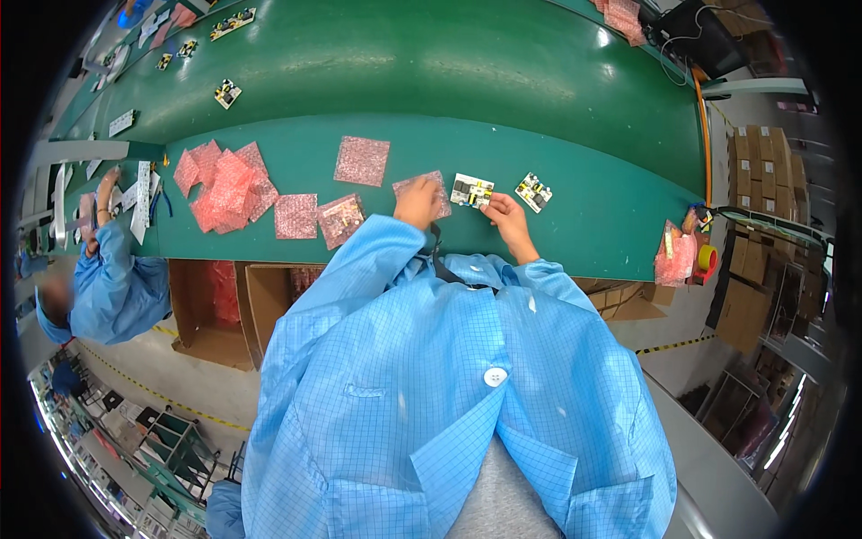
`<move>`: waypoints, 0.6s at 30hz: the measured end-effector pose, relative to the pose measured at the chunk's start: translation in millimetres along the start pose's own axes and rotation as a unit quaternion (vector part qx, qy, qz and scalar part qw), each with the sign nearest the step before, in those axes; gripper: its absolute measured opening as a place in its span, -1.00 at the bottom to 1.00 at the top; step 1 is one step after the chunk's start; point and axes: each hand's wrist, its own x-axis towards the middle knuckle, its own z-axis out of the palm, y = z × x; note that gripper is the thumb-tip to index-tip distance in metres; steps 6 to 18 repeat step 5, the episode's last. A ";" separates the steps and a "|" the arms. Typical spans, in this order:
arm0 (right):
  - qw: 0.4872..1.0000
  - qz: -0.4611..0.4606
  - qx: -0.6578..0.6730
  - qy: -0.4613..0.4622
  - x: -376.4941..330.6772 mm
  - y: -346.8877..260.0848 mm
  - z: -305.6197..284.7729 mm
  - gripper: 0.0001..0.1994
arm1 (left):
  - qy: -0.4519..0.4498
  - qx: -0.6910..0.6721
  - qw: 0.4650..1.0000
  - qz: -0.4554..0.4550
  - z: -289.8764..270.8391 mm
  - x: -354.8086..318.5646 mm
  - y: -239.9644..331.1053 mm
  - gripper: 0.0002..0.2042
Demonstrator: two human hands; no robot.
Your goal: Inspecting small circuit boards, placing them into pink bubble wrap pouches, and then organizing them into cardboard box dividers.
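Observation:
My left hand [417, 203] is closed on a pink bubble-wrap bag [436, 187] that lies at the middle of the green bench. Just right of it, my right hand [508, 218] pinches the lower right corner of a circuit board [469, 190] with yellow, black and white components. The board and the bag are side by side, apart. A second circuit board [534, 192] rests tilted on the bench to the right of my right hand. Left of my left hand lies a bubble-wrap bag with a board inside [341, 220]. Two flat bags [362, 161] [296, 216] lie near it.
A heap of pink bubble-wrap bags [229, 187] covers the bench's left part. Beyond the bench runs a green conveyor belt [386, 72] carrying another board [227, 93]. Tape and wrap [682, 256] sit at the right edge. Cardboard boxes [211, 314] stand below; a co-worker [112, 283] works at left.

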 end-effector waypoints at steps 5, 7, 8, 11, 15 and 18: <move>0.999 -0.029 0.019 -0.009 1.9 -5.6 0.3 -0.66 | -0.037 0.089 0.995 -0.038 8.4 13.6 9.3 -0.73; 0.999 -0.029 0.019 -0.009 1.9 -5.6 0.3 -0.66 | -0.037 0.089 0.995 -0.038 8.4 13.6 9.3 -0.73; 0.999 -0.029 0.019 -0.009 1.9 -5.6 0.3 -0.66 | -0.037 0.089 0.995 -0.038 8.4 13.6 9.3 -0.73; 0.999 -0.029 0.019 -0.009 1.9 -5.6 0.3 -0.66 | -0.037 0.089 0.995 -0.038 8.4 13.6 9.3 -0.73; 0.999 -0.029 0.019 -0.009 1.9 -5.6 0.3 -0.66 | -0.037 0.089 0.995 -0.038 8.4 13.6 9.3 -0.73; 0.999 -0.029 0.019 -0.009 1.9 -5.6 0.3 -0.66 | -0.037 0.089 0.995 -0.038 8.4 13.6 9.3 -0.73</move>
